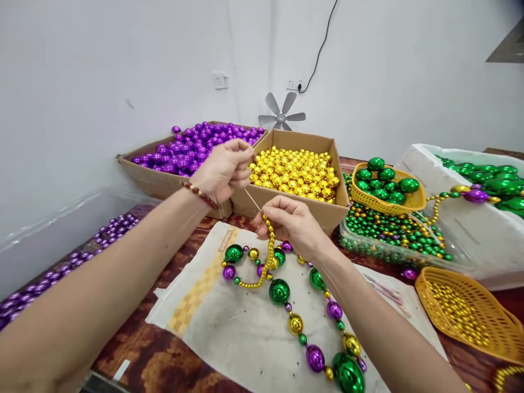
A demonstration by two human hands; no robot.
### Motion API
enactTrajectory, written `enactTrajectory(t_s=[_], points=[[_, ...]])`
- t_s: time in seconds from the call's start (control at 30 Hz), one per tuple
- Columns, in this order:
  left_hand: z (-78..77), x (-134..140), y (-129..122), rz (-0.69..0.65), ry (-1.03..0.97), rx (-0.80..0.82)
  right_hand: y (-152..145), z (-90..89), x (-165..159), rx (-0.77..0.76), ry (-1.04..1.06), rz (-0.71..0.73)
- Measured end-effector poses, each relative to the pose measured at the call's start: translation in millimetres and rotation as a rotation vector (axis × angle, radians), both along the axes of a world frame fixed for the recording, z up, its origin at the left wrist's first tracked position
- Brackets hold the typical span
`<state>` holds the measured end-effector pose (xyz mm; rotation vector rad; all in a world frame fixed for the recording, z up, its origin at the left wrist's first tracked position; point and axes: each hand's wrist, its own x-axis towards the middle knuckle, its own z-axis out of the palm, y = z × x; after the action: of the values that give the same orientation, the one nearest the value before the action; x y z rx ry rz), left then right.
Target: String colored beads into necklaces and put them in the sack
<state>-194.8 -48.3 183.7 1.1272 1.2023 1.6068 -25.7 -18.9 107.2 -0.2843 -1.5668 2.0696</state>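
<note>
Bead strand (286, 295) on cloth (229, 327)

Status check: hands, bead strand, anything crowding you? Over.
Left hand pinching the thread taut. Right hand gripping the gold bead strand. Strand's big beads trail over the cloth. Gold-ball box close behind.

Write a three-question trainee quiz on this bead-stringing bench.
1. True or false: the cardboard box of purple balls sits left of the cardboard box of gold balls.
2. What does the right hand pinch: A small gold bead strand, B green ball, C yellow basket?
3. What stretches between the left hand and right hand?

Key: 1 true. 2 A. 3 A thin taut thread.
</note>
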Motion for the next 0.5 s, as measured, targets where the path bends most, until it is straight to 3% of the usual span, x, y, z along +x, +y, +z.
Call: enactTrajectory(t_s=[0.13,0.23,0.37,0.5], points=[[46.5,-14.0,4.5,0.084,0.155,0.028,-1.3,33.3,0.6,0.052,0.03,-0.023],[66.2,-40.3,10.3,0.223,0.256,0.048,-6.6,35.8,6.7,0.074,0.009,-0.032],[69.1,-81.6,18.7,0.338,0.318,0.013,-13.9,21.4,15.8,0.059,-0.035,-0.067],[53.4,-111.5,26.1,0.426,0.338,-0.069,-21.1,4.9,19.9,0.04,-0.054,-0.101]])
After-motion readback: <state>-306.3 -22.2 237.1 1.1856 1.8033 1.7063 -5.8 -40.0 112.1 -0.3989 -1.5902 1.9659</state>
